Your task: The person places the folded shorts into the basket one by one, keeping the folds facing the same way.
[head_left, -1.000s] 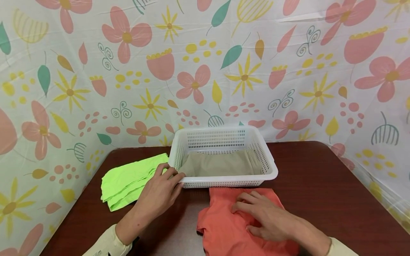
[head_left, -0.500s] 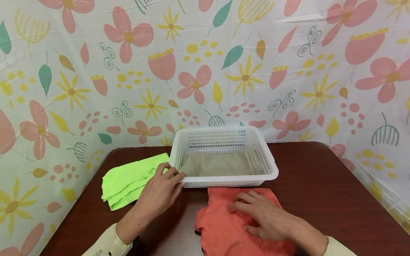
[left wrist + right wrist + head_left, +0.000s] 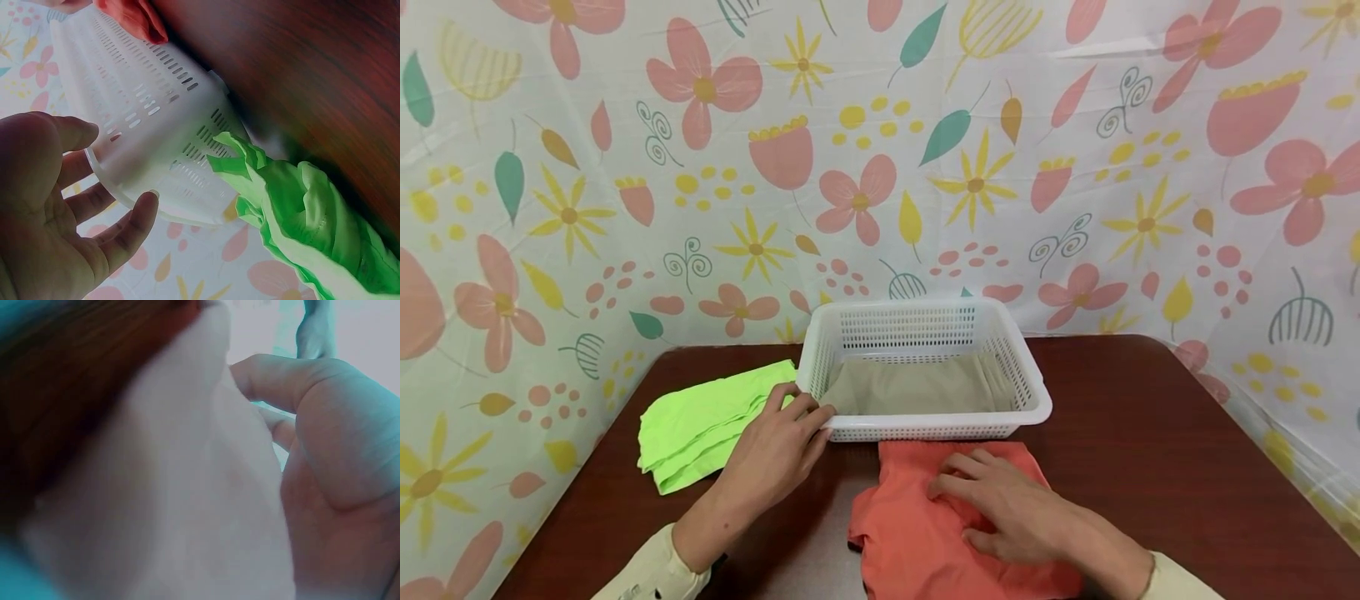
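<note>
A red cloth lay on the table in front of the person, creased and a little bunched, its far edge just before a white basket; whether the two touched I couldn't tell.

The right hand rested on top of this cloth, fingers spread and loosely bent; as far as I could see, they were not clamped on it. The right wrist view was too blurred to settle that further. The left hand, well apart from the right, gripped the basket's near left corner, thumb on one side of the rim and fingers over the other.

The basket, shallow and full of small slots, held a grey cloth spread flat across its floor. To its left, just beside it, a bright green cloth lay folded in layers, and neither hand held it.

By my reckoning the work stood partway: one cloth was inside the basket, while the red and the green were both outside, the red under the hand and the green to one side.

The dark brown table stood against a white sheet printed with pink and yellow flowers.
</note>
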Tool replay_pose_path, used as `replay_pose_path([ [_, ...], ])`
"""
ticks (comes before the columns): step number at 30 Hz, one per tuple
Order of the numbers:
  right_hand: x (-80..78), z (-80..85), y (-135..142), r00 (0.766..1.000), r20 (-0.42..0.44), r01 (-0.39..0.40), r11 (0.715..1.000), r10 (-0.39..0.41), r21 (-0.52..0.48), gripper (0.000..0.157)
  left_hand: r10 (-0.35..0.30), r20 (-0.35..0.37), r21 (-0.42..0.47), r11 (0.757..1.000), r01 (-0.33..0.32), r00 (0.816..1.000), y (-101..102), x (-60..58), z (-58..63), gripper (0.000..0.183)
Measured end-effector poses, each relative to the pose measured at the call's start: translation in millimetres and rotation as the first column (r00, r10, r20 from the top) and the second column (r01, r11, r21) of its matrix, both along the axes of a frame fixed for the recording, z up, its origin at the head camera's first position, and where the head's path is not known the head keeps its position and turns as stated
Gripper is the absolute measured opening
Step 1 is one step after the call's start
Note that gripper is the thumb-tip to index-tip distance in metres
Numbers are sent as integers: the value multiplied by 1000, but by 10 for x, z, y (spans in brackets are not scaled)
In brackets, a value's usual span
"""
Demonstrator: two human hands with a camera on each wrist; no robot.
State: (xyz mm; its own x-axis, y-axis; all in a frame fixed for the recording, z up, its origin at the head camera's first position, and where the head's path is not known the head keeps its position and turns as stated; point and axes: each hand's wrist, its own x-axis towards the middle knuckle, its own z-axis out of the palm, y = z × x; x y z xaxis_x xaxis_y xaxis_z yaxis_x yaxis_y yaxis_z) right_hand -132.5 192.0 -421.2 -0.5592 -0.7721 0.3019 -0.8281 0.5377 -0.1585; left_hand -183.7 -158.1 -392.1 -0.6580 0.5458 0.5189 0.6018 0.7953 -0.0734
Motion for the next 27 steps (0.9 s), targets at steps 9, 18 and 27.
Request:
replay_pose_path([
  [9, -9, 17, -54, 1000, -15, -12, 1000, 12, 18, 60, 0, -5, -2, 1000, 0, 1000, 3, 5, -7, 22],
  [18, -32, 45, -131, 1000, -5, -8, 999, 8, 37, 57, 4, -8, -1, 1000, -4, 1000, 7, 3, -9, 23],
  [27, -47, 35, -188, 1000, 0, -10, 999, 10, 46, 56, 3, -11, -1, 1000, -3, 1000, 4, 6, -9, 23],
])
